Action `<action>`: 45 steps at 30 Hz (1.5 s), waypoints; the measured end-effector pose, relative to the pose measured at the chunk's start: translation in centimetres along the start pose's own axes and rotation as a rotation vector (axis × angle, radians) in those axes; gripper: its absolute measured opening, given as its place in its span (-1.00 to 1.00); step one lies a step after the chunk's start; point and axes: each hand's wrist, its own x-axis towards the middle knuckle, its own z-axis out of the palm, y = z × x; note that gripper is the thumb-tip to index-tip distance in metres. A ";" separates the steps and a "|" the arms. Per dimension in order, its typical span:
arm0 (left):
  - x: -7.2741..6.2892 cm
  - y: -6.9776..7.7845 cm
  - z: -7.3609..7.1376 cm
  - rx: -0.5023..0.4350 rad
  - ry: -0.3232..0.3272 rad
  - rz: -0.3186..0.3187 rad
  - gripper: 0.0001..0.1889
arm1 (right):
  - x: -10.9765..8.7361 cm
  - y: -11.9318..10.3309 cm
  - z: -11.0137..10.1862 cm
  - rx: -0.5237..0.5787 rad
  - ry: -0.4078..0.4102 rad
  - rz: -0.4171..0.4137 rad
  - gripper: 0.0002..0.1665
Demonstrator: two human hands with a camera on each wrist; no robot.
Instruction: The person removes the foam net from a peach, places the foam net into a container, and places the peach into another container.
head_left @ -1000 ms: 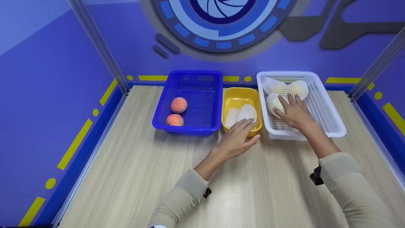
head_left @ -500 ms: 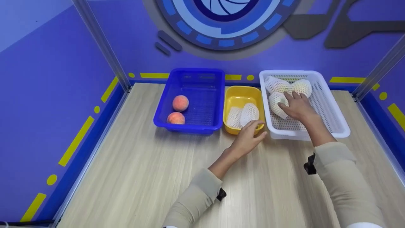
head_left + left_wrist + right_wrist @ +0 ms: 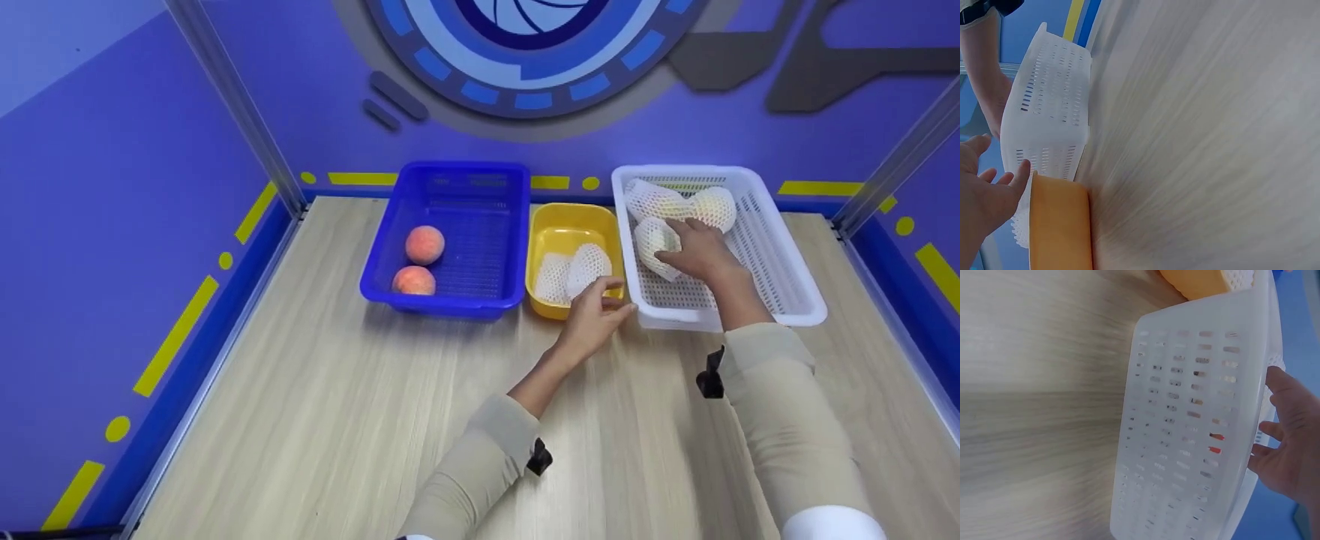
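My left hand point(image 3: 592, 322), fingers loosely bent, holds nothing at the yellow tub point(image 3: 562, 225)'s near right corner. My right hand point(image 3: 705, 251) touches the nearest netted fruit point(image 3: 654, 244) in the white basket point(image 3: 671, 319); whether it grips, I cannot tell. Judgement: light pressure, lifting clear of the two netted fruits point(image 3: 712, 208) behind.

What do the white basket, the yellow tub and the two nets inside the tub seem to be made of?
White basket: likely plastic, satin, with regular slots and a smooth rounded rim.
Yellow tub: probably plastic, fairly glossy; light reflects inside.
Nets: perhaps soft foam, matte, judging by their thick white mesh.
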 end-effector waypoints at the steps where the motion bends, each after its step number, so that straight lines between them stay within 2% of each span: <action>1: 0.0 0.0 0.1 -0.012 0.003 -0.004 -0.54 | 0.1 -0.1 0.0 0.003 0.002 -0.002 -0.11; 6: 0.4 0.0 0.4 -0.056 0.029 -0.029 -0.57 | 0.9 -0.4 0.1 0.040 0.002 -0.006 -0.10; 11: 0.9 -0.1 0.9 -0.057 0.069 -0.052 -0.55 | 1.7 -0.4 0.1 0.046 -0.003 -0.010 -0.06; 16: 1.1 0.1 1.7 -0.075 0.083 -0.113 -0.50 | 1.9 -0.1 0.7 0.073 -0.040 0.042 0.00; 20: 1.2 0.1 1.9 -0.096 0.094 -0.141 -0.49 | 2.1 -0.1 1.2 0.081 -0.033 0.055 0.00; 25: 1.3 0.1 2.1 -0.113 0.101 -0.144 -0.48 | 2.3 -0.2 1.5 0.087 -0.018 0.058 0.01; 33: 1.8 0.8 2.5 -0.100 0.104 -0.183 -0.47 | 2.5 -0.5 1.9 0.079 -0.011 0.067 -0.01; 40: 2.0 0.7 2.6 -0.148 0.138 -0.181 -0.39 | 2.5 -0.6 2.3 0.086 0.021 0.076 -0.08; 45: 2.1 0.4 2.7 -0.199 0.141 -0.194 -0.42 | 2.3 -0.5 2.1 0.084 0.039 0.078 -0.14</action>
